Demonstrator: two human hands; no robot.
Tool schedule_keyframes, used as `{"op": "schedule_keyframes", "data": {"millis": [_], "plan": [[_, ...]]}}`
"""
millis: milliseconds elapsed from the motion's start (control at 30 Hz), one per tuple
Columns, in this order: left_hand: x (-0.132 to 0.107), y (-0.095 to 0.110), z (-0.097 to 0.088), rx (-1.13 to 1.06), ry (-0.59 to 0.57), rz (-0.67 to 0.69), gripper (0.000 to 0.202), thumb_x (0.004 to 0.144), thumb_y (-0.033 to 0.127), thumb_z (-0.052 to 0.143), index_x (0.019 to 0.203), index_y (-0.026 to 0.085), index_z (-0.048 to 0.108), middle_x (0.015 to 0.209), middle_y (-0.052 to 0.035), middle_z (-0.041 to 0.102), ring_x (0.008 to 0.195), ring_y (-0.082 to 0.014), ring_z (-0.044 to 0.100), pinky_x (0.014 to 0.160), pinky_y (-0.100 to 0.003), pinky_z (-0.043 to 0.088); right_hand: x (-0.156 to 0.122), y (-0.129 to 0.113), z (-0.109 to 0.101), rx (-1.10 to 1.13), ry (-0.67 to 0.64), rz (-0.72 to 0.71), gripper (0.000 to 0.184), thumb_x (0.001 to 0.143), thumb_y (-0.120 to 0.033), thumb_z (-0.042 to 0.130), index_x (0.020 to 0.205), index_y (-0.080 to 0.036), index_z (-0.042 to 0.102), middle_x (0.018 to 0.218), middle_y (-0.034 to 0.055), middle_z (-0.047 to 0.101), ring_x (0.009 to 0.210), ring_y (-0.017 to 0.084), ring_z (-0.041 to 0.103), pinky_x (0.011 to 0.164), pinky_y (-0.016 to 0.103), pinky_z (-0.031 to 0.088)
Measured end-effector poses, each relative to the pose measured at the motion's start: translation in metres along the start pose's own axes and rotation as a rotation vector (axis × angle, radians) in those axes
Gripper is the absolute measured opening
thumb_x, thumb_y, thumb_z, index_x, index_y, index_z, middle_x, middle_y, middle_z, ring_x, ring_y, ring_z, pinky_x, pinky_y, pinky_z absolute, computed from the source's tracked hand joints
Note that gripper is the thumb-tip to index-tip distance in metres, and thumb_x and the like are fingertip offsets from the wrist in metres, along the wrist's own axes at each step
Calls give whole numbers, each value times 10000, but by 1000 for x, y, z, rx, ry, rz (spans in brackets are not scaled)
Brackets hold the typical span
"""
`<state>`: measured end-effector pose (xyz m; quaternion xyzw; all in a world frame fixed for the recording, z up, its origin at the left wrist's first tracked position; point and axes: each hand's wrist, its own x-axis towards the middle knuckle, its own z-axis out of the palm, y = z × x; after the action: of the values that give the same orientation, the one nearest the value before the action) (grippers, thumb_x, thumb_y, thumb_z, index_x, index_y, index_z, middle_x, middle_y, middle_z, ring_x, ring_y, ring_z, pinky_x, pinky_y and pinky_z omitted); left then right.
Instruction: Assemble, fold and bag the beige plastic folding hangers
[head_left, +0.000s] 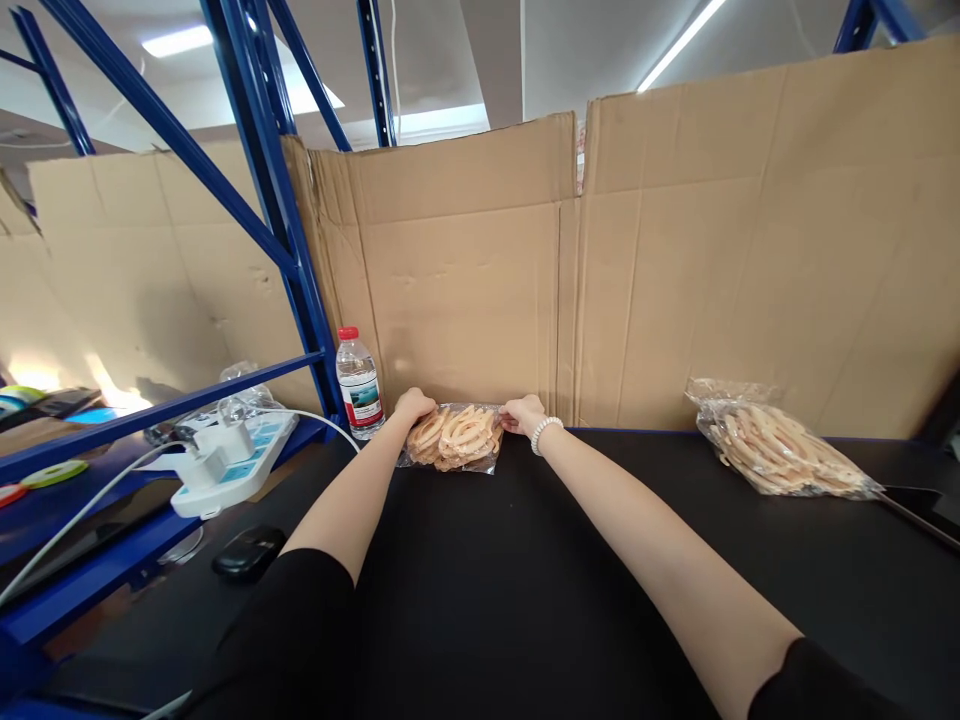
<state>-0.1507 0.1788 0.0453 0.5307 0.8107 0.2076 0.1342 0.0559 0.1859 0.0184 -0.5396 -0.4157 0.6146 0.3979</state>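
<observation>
A clear plastic bag of beige, ring-like pieces (466,438) lies on the black tabletop (510,580), close to the cardboard wall. At its upper left corner is my left hand (414,404), its fingers closed on the plastic and partly hidden. My right hand (524,412), with a white beaded bracelet at the wrist, pinches the upper right edge of the same bag. What exactly the beige pieces are, I cannot tell.
A water bottle (360,385) with a red cap stands left of the bag. Farther left are a black mouse-like object (249,553), a white power strip (238,462) and blue shelf frames (304,300). Another bag of beige pieces (784,447) lies right, touching a dark flat device (926,508).
</observation>
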Motion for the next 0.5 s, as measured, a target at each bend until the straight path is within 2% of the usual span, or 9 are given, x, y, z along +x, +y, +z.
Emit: {"op": "schedule_keyframes", "data": {"millis": [167,400,500], "plan": [[1,-4,0,41,-34,-34,343,918,319,612,1221,162,574,1219,-100,599,1043,-245,623,852,-426,543,3,2,-6,22,29,-11,356,931,-323,607,1231,-135,568,1226,116,593,1030,233,623,859,428,539],[-6,2,-7,72,46,-5,343,919,316,611,1224,163,572,1223,-101,598,1044,-243,622,854,-428,542,-1,2,-5,21,24,-15,343,938,-324,595,1236,-155,565,1227,100,595,1027,230,624,853,433,542],[-13,5,-12,75,91,5,346,920,317,609,1223,155,571,1221,-106,599,1038,-242,623,854,-430,543,-6,0,-13,1,17,-7,333,943,-325,588,1234,-165,567,1232,97,594,1026,226,623,854,431,542]]}}
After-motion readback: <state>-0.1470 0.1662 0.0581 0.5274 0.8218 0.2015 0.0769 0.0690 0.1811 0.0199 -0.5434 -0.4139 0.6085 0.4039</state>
